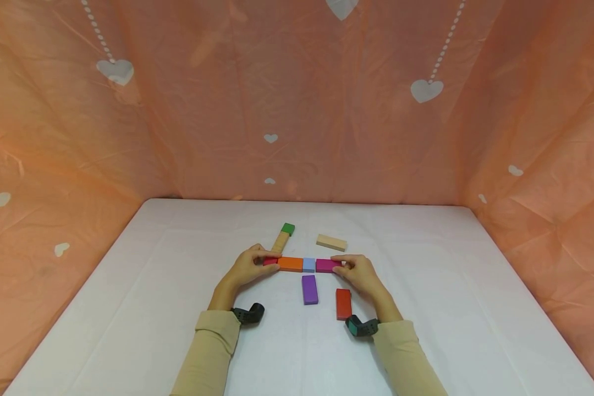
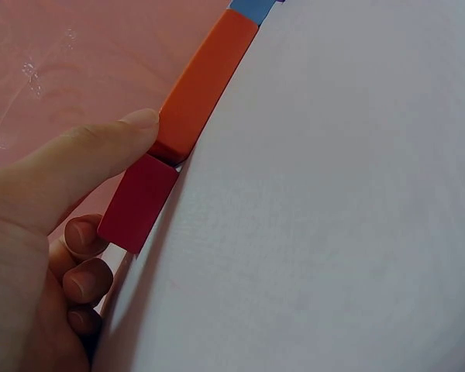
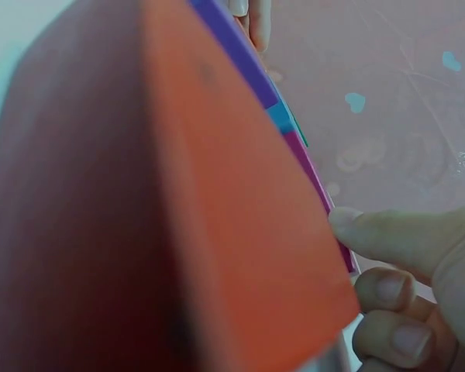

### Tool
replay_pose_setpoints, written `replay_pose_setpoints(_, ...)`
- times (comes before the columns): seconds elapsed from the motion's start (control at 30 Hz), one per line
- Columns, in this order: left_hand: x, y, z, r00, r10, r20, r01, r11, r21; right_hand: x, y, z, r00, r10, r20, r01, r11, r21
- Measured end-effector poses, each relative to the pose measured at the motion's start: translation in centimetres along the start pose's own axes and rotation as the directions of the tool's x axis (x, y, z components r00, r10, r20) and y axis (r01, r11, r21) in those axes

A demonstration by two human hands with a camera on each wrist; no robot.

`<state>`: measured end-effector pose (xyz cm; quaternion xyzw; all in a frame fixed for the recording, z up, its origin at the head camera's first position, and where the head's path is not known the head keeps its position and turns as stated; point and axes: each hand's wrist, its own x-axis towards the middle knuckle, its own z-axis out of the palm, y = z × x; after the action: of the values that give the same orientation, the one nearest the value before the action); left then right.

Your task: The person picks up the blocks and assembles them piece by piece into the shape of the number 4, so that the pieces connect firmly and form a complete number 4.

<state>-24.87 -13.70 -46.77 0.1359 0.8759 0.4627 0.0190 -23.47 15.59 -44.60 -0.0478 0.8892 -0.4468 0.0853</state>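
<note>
A short row of blocks lies on the white table: a crimson block (image 1: 270,261) at the left end, then an orange block (image 1: 290,264), a small light blue block (image 1: 309,265) and a magenta block (image 1: 326,266). My left hand (image 1: 247,268) grips the crimson block, its thumb at the joint with the orange one in the left wrist view. At the row's other end, my right hand (image 1: 360,272) pinches the magenta block between thumb and index finger. A thin gap shows between the light blue and magenta blocks.
Nearer me lie a purple block (image 1: 309,290) and a red block (image 1: 344,304); the red one looms large in the right wrist view. Behind the row are a plain wooden block (image 1: 280,242) with a green block (image 1: 288,229) at its far end, and another wooden block (image 1: 331,242).
</note>
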Motion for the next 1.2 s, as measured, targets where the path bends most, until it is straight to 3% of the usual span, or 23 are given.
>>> replay_pose_setpoints(1.2,-0.03,0.06,-0.06,1.0,0.011,-0.003,-0.011,1.0,-0.011,0.17,0.07,0.38,0.996,-0.082,-0.036,0.081,0.996,-0.03)
